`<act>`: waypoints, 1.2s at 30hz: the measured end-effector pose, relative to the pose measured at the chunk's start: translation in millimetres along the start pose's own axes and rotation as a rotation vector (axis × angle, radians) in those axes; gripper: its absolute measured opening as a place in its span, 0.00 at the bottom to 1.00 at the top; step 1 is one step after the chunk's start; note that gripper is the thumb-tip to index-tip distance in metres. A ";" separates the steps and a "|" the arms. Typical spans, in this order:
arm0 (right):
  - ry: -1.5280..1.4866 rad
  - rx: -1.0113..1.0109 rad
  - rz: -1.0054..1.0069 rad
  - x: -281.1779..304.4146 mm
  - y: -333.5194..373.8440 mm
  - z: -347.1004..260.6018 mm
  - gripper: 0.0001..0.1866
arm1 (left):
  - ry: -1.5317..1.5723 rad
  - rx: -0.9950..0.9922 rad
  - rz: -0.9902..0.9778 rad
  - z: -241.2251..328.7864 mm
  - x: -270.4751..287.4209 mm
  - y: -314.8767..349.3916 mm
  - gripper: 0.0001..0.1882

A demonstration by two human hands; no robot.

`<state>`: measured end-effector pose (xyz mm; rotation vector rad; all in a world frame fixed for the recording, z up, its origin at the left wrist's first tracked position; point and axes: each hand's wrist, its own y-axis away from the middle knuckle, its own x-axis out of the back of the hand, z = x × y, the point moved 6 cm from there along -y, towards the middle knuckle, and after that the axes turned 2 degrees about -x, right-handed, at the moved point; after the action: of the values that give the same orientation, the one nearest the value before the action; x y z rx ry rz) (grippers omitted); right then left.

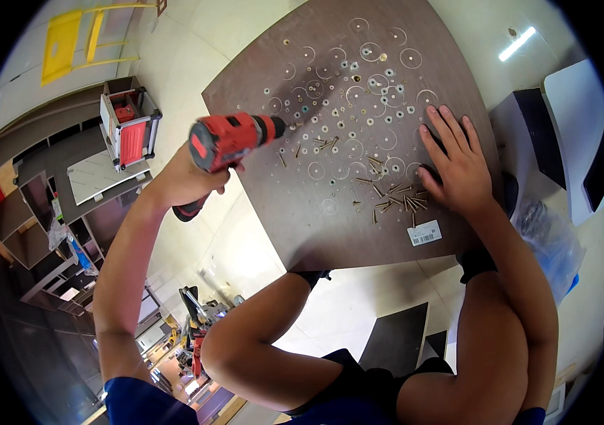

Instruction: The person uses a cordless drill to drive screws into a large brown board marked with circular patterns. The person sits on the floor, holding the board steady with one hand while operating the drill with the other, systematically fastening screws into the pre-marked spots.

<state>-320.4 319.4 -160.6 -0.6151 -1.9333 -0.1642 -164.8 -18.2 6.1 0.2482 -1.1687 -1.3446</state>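
Note:
My left hand (187, 180) is wrapped round the handle of a red and black cordless drill (230, 140). The drill's chuck points right, over the left part of a dark brown board (309, 227). Whether a bit touches the surface I cannot tell. Circles, holes and small pale marks cover much of the board. My right hand (461, 166) lies flat on its right side with the fingers spread. Loose brass-coloured screws (405, 200) lie in a heap beside that hand, with several more scattered to the left. A white label (424, 233) sits near the front edge.
A red and grey tool cart (132, 134) stands at the left, near cabinet parts and a yellow frame (61, 46). Tools (199, 322) lie on the lower left. To the right are clear plastic wrapping (546, 237) and a white surface bearing a dark phone-like slab (599, 166).

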 end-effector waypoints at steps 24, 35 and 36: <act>0.019 0.009 0.035 2.2 -1.4 0.8 0.34 | 0.052 0.016 0.112 -32.6 0.3 -25.9 0.26; 0.022 0.016 0.051 1.1 -0.6 -0.1 0.35 | 0.055 -0.023 0.102 -37.6 1.0 -26.9 0.27; 0.023 0.014 0.049 1.1 -0.5 0.1 0.35 | 0.035 -0.021 0.101 -36.4 2.0 -27.5 0.27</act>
<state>-321.1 319.4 -159.6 -0.6479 -1.8939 -0.1259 -154.6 -44.8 -29.7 0.1946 -1.1232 -1.2587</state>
